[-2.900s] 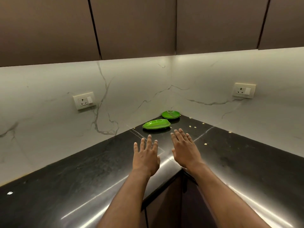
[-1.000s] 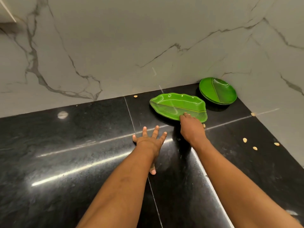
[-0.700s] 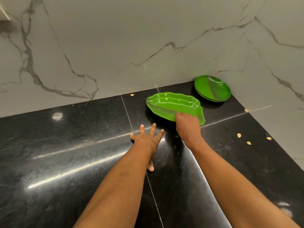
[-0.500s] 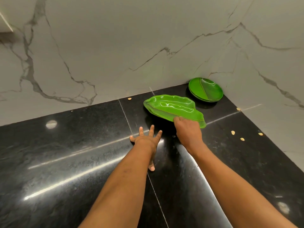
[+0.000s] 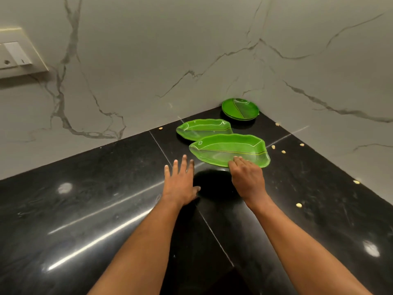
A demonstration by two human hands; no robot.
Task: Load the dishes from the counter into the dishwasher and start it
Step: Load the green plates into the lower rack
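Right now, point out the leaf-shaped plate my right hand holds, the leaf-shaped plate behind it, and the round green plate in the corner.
Near leaf-shaped plate (image 5: 229,149): head view, middle of its dish.
Far leaf-shaped plate (image 5: 202,128): head view, its middle.
Round green plate (image 5: 240,108): head view, its centre.

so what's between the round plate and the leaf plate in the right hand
A second leaf plate lies on the counter between the round plate and the held leaf plate, in the head view.

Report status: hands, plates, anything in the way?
Left hand open, idle. Right hand grips near leaf plate by rim. Second leaf plate, round plates behind. Only crumbs around.
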